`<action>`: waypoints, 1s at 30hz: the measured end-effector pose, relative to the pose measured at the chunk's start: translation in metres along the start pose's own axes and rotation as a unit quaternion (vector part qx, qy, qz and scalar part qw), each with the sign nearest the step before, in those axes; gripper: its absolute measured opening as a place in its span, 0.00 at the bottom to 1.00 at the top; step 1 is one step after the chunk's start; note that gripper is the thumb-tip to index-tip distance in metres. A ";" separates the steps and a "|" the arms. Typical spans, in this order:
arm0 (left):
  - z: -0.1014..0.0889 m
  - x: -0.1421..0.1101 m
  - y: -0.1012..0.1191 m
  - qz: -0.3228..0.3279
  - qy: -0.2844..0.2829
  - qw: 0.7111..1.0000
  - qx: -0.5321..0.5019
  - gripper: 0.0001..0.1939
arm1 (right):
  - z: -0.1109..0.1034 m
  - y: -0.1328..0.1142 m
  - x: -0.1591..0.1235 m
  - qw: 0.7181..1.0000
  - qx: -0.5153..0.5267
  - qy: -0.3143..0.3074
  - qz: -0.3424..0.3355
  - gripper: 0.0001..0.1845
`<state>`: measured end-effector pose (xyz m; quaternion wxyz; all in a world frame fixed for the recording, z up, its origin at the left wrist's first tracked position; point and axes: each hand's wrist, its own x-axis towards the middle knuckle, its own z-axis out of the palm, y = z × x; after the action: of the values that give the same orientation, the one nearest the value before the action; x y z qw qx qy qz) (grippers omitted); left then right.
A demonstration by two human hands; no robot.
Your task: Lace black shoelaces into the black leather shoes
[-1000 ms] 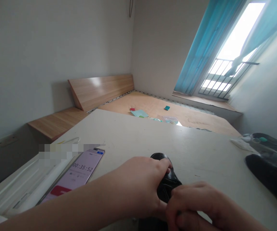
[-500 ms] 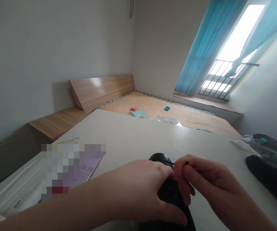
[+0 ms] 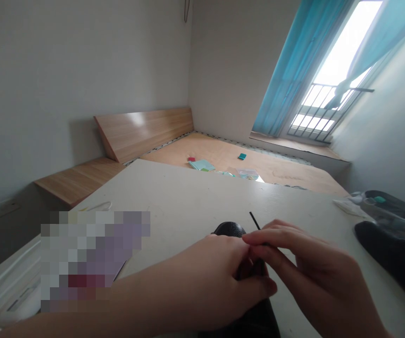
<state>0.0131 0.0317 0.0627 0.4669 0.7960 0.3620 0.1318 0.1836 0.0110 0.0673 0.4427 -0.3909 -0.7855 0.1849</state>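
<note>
A black leather shoe [image 3: 229,228] lies on the white table right in front of me, its rounded toe pointing away. My left hand [image 3: 220,270] is wrapped over its upper, thumb on the near side, hiding most of the middle of the shoe. Close against the left fingers, my right hand [image 3: 304,258] pinches a thin black shoelace [image 3: 254,220]; the lace's free end sticks up past the fingertips. Where the lace runs under the hands is hidden. A second black shoe [image 3: 389,258] rests at the right of the table.
The white table [image 3: 174,202] carries a partly blurred-out phone and white package [image 3: 93,258] at left. Behind the second shoe is a clear plastic bag [image 3: 393,211]. Beyond the table stands a bed [image 3: 174,152] with small packets, and a window with blue curtains [image 3: 287,70].
My right hand has moved in over the left fingers, and the lace end now points up and away from it. The left hand keeps its hold on the shoe. The view has shifted slightly.
</note>
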 end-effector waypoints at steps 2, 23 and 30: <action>0.000 0.001 0.000 0.002 -0.004 1.000 -0.003 0.15 | -0.001 0.002 -0.002 0.997 -0.055 -0.013 -0.057 0.11; -0.001 0.002 0.001 -0.007 -0.001 1.000 -0.009 0.22 | -0.004 0.015 0.005 0.961 -0.259 -0.056 -0.082 0.19; -0.004 -0.003 0.002 -0.007 0.010 1.000 -0.002 0.18 | 0.002 0.013 0.006 0.960 -0.265 -0.059 -0.067 0.19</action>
<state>0.0097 0.0320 0.0667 0.4655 0.7911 0.3723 0.1374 0.1858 0.0239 0.0614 0.2873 -0.4287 -0.8557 -0.0373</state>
